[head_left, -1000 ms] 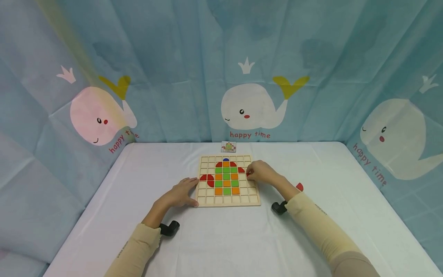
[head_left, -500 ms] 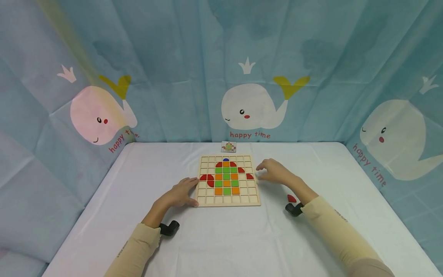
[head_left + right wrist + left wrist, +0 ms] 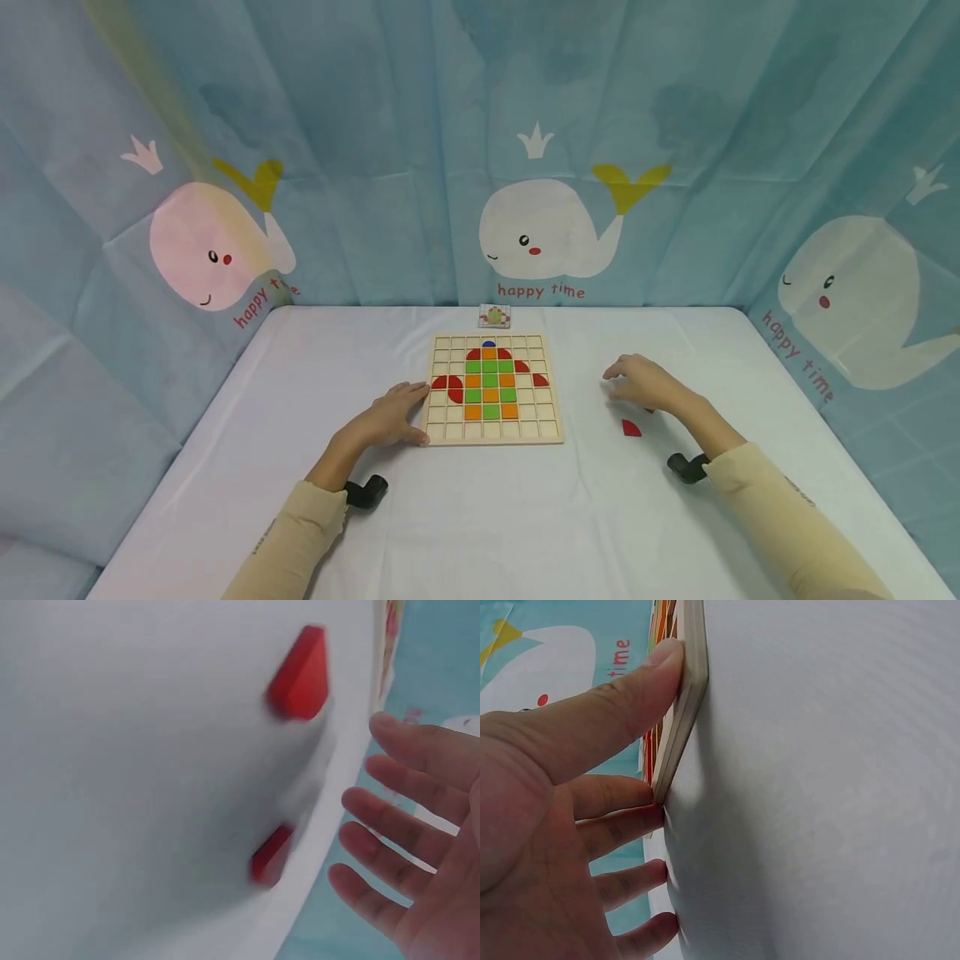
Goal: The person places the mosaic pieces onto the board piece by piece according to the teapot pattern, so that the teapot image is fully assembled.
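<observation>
A wooden grid board (image 3: 530, 430) lies on the white table, holding green and orange squares in a block, a blue piece (image 3: 489, 343) at the top and several red quarter-circle pieces. My left hand (image 3: 387, 417) rests at the board's left edge; the thumb (image 3: 622, 712) touches its near corner and the fingers are extended. To the right of the board, my right hand (image 3: 643, 383) hovers with spread fingers and holds nothing. Two loose red quarter-circle pieces lie by it: one (image 3: 631, 428) in plain sight, another (image 3: 650, 410) mostly hidden under the hand.
Behind the board lies a small picture card (image 3: 494, 316) with a similar coloured pattern. A blue curtain (image 3: 360, 233) with whale prints surrounds the table (image 3: 480, 517). Black wrist mounts (image 3: 366, 492) jut from both sleeves.
My right hand has left a red quarter-circle piece in the board's right column and moved right, over the loose red pieces. The left hand has stayed at the board's edge.
</observation>
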`<state>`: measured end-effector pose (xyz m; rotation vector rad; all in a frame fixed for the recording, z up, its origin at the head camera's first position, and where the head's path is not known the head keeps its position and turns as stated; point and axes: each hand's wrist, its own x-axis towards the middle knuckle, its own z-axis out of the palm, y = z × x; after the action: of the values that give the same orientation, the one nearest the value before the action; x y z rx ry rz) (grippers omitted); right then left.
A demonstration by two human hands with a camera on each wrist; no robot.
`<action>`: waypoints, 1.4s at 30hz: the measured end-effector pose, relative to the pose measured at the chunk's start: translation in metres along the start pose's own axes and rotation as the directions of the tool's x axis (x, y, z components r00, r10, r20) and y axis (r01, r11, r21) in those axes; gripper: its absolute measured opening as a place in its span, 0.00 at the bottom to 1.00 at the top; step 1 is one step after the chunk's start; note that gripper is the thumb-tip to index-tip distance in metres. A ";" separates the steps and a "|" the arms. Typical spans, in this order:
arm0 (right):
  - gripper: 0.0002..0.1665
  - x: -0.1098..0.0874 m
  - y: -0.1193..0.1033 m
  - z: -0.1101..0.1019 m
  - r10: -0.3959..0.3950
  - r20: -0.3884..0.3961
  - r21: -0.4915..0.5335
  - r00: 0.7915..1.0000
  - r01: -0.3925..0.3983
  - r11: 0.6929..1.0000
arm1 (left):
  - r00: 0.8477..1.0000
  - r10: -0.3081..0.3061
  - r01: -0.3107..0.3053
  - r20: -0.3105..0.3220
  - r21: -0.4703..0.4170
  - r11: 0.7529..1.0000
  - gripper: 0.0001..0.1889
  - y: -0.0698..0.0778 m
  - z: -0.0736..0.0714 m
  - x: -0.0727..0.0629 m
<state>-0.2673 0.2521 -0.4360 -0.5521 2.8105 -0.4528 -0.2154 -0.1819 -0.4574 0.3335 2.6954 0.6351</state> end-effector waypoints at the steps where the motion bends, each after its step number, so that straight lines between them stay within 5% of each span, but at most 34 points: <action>1: 0.19 -0.003 0.003 0.000 -0.002 -0.001 0.003 1.000 0.002 1.000 | 1.000 0.001 -0.001 -0.001 0.004 1.000 0.48 0.000 0.000 0.000; 16: 0.15 -0.035 0.037 0.005 0.040 0.006 0.036 0.999 -0.041 0.999 | 1.000 -0.007 0.007 0.001 0.000 1.000 0.48 0.003 -0.001 -0.001; 42: 0.14 -0.048 0.038 0.007 0.057 -0.053 0.029 0.997 -0.056 0.998 | 1.000 0.000 0.000 0.004 0.004 1.000 0.48 0.003 -0.001 -0.001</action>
<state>-0.2347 0.3034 -0.4476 -0.4602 2.8588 -0.5011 -0.2143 -0.1802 -0.4547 0.3353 2.6934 0.6288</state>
